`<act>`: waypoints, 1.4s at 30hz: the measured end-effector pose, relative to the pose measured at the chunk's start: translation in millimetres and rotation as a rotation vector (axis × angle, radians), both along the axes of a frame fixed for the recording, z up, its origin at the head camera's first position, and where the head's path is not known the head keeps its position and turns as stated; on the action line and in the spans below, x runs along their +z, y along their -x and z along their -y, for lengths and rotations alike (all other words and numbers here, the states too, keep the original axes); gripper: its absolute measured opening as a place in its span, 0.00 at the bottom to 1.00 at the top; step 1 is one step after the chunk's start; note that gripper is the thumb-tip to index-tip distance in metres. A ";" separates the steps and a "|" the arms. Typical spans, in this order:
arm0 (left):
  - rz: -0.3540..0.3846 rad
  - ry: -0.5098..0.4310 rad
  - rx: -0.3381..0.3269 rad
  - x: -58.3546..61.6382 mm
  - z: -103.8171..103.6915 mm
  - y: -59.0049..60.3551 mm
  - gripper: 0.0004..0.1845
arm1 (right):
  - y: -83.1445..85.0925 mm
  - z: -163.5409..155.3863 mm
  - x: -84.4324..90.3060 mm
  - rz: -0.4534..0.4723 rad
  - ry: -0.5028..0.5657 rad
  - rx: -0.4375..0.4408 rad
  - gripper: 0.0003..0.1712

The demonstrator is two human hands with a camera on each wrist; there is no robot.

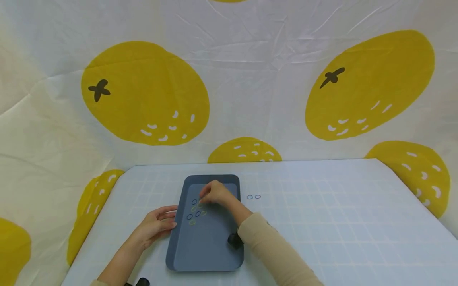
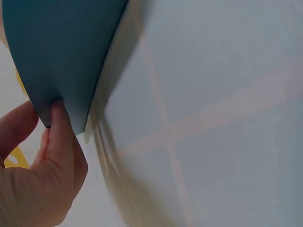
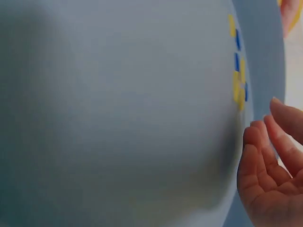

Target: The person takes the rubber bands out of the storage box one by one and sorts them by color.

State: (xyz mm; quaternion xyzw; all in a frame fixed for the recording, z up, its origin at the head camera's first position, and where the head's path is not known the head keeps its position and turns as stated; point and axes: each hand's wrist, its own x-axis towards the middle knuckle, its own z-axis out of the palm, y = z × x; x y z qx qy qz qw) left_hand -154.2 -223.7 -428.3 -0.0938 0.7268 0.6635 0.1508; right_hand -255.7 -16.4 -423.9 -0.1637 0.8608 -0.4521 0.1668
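Note:
A blue-grey tray (image 1: pixel 207 250) lies on the table, several thin yellow rings (image 1: pixel 192 222) and blue rings (image 1: pixel 189 217) grouped in its upper left part. Over that group hovers my right hand (image 1: pixel 216 193), its fingertips beside a yellow ring at the top. In the right wrist view the fingers (image 3: pixel 251 137) are loosely bent, a gap showing between them and the thumb, and nothing shows in that gap. My left hand (image 1: pixel 154 226) touches the tray's left side with extended fingers. The left wrist view has the fingertips (image 2: pixel 57 106) against the tray's outer wall (image 2: pixel 61 52).
Two thin dark blue rings (image 1: pixel 253 197) lie on the table just right of the tray's upper part. The table (image 1: pixel 340 214) has a pale checked cover and stretches away to the right. Behind it hangs a white cloth (image 1: pixel 257 87) printed with large yellow fruit.

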 end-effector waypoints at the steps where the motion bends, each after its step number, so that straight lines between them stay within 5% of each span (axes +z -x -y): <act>1: -0.001 0.001 -0.003 -0.1 0.0 0.1 0.34 | -1.0 0.3 -2.4 -0.023 -0.010 0.003 0.09; 12: -0.008 0.000 -0.017 -0.2 0.3 -1.3 0.34 | -7.3 6.3 -20.8 -0.203 -0.065 -0.023 0.10; 24: -0.011 0.011 -0.018 -1.9 -0.5 -1.0 0.34 | -11.2 10.7 -19.2 -0.373 -0.236 0.068 0.10; 33: -0.016 0.011 -0.017 -2.8 0.3 -1.2 0.34 | -14.5 13.1 -17.3 -0.330 -0.261 0.098 0.11; 42: -0.020 0.021 -0.019 -0.2 0.1 -0.1 0.34 | -8.1 6.7 -6.7 -0.222 -0.155 0.081 0.10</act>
